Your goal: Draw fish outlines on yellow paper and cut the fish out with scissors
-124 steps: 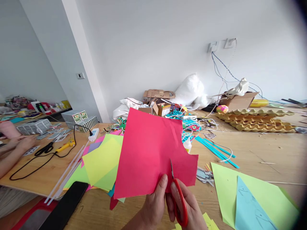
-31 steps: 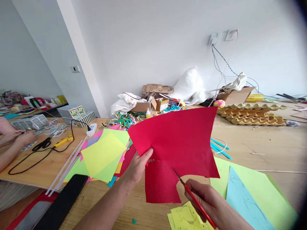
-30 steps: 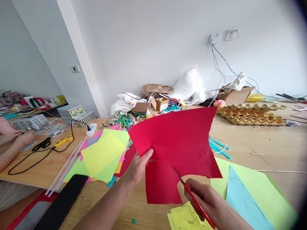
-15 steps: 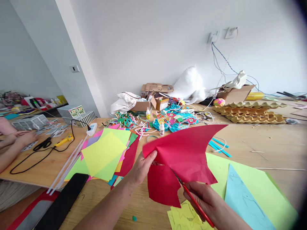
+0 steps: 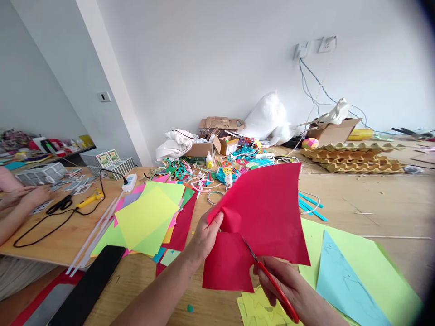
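Observation:
A large sheet of red paper (image 5: 268, 213) is held up over the table, bent near its left edge. My left hand (image 5: 207, 235) pinches that edge, thumb on top. In my right hand (image 5: 282, 280) is a pair of scissors (image 5: 277, 287) with red handles, its blades in the slit between the big part and a lower red flap (image 5: 227, 267). Yellow paper pieces (image 5: 265, 305) with drawn lines lie under my right hand. To its right rests a light blue sheet (image 5: 343, 276) with pencil drawings on a pale green sheet (image 5: 384, 271).
Coloured sheets (image 5: 149, 217) are piled at left beside a black phone-like slab (image 5: 88, 285). Past them lie a yellow glue gun (image 5: 90, 199), its black cord and another person's hands (image 5: 36, 197). Craft scraps (image 5: 180, 170), glue bottles (image 5: 228, 182) and egg trays (image 5: 353, 158) stand behind.
The red sheet's upper right part has swung down and flattened, and the lower flap has shifted slightly left. The scissors have moved slightly left and remain in the slit.

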`<state>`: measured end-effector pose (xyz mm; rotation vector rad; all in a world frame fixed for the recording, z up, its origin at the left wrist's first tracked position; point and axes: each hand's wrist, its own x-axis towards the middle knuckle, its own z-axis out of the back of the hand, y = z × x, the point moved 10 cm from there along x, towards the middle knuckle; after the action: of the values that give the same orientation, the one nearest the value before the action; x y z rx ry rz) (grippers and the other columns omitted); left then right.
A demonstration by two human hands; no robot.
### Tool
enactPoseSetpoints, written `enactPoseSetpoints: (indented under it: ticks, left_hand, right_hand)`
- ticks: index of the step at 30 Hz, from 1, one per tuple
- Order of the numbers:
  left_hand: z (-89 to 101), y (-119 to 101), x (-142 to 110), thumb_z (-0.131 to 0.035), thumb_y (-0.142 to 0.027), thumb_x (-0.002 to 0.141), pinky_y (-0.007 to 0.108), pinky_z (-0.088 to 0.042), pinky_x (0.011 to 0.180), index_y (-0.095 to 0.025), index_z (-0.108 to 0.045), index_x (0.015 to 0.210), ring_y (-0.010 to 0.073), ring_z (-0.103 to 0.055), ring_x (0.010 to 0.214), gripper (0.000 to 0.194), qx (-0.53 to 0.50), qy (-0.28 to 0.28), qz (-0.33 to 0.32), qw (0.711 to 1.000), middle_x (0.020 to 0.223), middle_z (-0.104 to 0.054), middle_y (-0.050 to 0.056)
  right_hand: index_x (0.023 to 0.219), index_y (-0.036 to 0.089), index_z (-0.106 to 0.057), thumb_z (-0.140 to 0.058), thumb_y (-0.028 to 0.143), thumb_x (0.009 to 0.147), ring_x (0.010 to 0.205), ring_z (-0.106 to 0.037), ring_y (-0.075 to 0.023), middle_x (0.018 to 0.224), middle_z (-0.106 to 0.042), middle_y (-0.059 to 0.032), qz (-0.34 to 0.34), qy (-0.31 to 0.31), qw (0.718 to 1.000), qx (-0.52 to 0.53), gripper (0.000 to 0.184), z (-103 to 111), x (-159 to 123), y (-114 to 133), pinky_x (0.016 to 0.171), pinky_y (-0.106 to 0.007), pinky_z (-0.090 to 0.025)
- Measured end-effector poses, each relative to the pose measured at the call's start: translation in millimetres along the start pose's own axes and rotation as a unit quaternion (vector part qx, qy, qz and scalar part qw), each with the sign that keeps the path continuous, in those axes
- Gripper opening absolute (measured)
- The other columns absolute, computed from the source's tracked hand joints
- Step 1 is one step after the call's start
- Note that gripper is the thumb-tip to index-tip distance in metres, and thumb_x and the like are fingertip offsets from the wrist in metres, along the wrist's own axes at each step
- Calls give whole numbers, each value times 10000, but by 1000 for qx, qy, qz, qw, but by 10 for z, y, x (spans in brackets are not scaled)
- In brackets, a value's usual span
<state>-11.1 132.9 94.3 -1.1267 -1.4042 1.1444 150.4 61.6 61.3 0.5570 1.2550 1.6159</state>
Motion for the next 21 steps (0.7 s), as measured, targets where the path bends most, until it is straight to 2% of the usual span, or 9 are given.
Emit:
enactPoseSetpoints:
  ticks: [3,7,14,21]
  left_hand:
    - [-49,-51,10,-557,-420,821,326,-466,900,-194,-678,1007,248,-585,1071,316,21,9,-14,1000,1089,-683,53]
    - [-126,-63,15,-533,-387,836,323,-458,908,-190,-674,1024,238,-588,1062,307,26,26,-13,999,1132,-668,47]
    - [-136,-126,17,-529,-353,839,310,-450,905,-200,-668,1035,230,-589,1048,285,44,33,-19,998,1137,-664,40]
    - [-91,-97,48,-534,-370,833,318,-440,918,-210,-675,1009,240,-576,1071,276,46,21,-21,999,1117,-672,34]
  right_hand:
    - [729,192,-497,-389,500,886,517,-462,-120,556,-425,59,-15,8,999,28,363,-16,2,-54,504,-236,-363]
    - [696,192,-482,-421,549,857,466,-426,-105,495,-412,75,-29,2,998,48,396,-2,-1,-74,466,-225,-323]
    - [651,201,-440,-445,624,814,470,-461,-108,516,-427,68,-15,-3,998,64,453,-1,19,1,470,-229,-355]
    - [622,211,-402,-433,661,799,387,-328,-70,450,-363,95,-34,-17,996,82,485,-35,46,-88,399,-207,-249]
